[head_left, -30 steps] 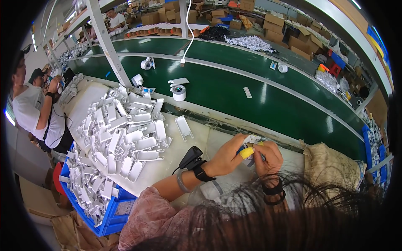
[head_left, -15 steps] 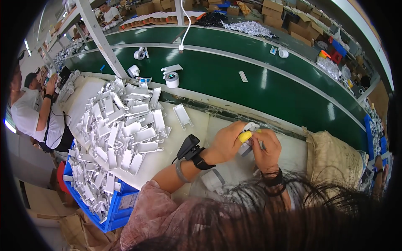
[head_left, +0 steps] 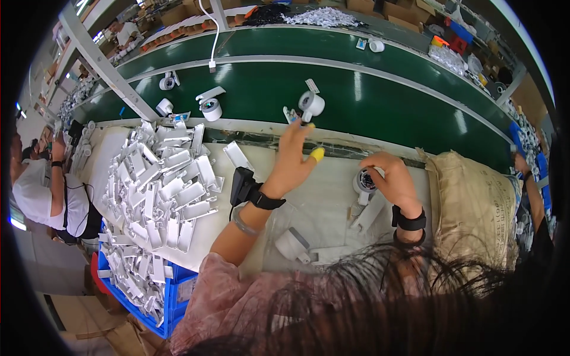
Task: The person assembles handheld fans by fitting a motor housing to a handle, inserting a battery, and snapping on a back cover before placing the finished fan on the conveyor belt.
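The work looks partway along. 1 white round plastic housing with a short neck (head_left: 312, 105) lies on the green conveyor belt (head_left: 255, 89), beside a small piece with a blue patch (head_left: 290, 114), and appears to be set down there. A white open-faced round housing with a dark interior (head_left: 363, 180) is over the pale worktop (head_left: 217, 242); its face is uncovered, so it seems unfinished. A large heap of white trough-shaped plastic covers (head_left: 160, 190) lies loose, so plenty seems left.

The left hand (head_left: 290, 161) is spread wide with nothing gripped, its fingertips just beside the necked housing; whether they touch it cannot be told. The right hand (head_left: 393, 181) curls narrowly over the open-faced housing's rim.

Compared with 0.5 s ago, the hands are apart; then they met over the worktop around a small white piece. The necked housing is new on the belt.
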### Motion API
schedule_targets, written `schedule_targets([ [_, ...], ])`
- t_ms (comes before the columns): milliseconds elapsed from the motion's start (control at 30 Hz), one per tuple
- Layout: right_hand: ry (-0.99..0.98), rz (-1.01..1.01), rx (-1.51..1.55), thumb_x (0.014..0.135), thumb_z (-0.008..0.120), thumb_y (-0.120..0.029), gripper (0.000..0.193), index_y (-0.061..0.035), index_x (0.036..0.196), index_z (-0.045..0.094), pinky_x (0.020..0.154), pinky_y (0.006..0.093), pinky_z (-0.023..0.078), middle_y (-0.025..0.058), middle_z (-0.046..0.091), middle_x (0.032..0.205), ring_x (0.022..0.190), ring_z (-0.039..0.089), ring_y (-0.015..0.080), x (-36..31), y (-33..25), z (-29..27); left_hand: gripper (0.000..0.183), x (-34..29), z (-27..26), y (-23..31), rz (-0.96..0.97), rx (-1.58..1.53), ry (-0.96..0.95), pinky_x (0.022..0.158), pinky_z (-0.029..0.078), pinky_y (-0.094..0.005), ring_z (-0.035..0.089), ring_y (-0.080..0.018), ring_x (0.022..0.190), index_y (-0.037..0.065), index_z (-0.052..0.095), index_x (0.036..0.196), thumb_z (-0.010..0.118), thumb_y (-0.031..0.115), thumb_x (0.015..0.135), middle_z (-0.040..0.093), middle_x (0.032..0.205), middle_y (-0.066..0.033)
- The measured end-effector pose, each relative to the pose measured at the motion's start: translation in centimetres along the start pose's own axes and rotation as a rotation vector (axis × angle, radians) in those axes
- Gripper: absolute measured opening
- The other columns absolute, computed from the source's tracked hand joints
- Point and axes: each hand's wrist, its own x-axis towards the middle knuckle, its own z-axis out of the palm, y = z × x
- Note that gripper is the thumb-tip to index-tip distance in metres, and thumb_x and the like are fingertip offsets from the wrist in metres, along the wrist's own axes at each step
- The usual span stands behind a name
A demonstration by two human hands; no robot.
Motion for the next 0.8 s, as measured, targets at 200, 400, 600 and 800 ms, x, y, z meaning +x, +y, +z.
schedule_targets([
  [200, -0.25, -0.165, -0.186, 0.072, 0.059, 0.008, 0.031, -0.0145, 0.091, 0.071, 0.108, 0.0443, 0.035, 0.0065, 0.064, 0.094, 0.108, 0.058, 0.0287, 0.4, -2.7, -0.7, 0.035, -1.0, 0.5, 1.3, 0.025, -0.314, -0.797, 0.094, 0.044, -0.0418, 0.054, -0.037, 0.109, -0.001, 0.059, 0.115, 0.061, 0.019, 0.086, 0.061, 0.113, -0.0199],
  [400, -0.204, -0.405, -0.687, 0.069, 0.061, -0.004, 0.017, -0.0128, 0.08, 0.071, 0.116, 0.0483, 0.026, 0.0034, 0.066, 0.082, 0.113, 0.057, 0.0286, -2.5, -2.9, 2.6, 0.039, -0.7, -1.1, 2.6, -0.001, -0.253, -0.88, 0.084, 0.049, -0.0392, 0.062, -0.0342, 0.098, -0.001, 0.057, 0.119, 0.06, 0.026, 0.091, 0.062, 0.113, -0.0192],
  [600, -0.345, -0.447, -0.776, 0.066, 0.066, -0.013, 0.01, -0.0102, 0.075, 0.069, 0.115, 0.0464, 0.028, 0.0044, 0.066, 0.08, 0.115, 0.055, 0.0261, -2.6, -2.0, 4.2, 0.035, -1.0, -1.1, 2.3, 0.024, -0.231, -0.829, 0.082, 0.049, -0.0398, 0.062, -0.0343, 0.097, -0.001, 0.058, 0.115, 0.059, 0.025, 0.091, 0.064, 0.107, -0.0197],
  [800, 0.045, -0.068, -0.116, 0.079, 0.066, 0.0, 0.01, -0.0046, 0.087, 0.064, 0.09, 0.0365, 0.048, 0.0047, 0.068, 0.078, 0.086, 0.066, 0.0176, -2.5, -1.7, 2.2, 0.056, -0.4, 0.0, 3.0, 0.016, -0.417, -0.639, 0.091, 0.046, -0.0414, 0.057, -0.0396, 0.108, -0.003, 0.048, 0.129, 0.059, 0.035, 0.09, 0.059, 0.117, -0.0256],
])
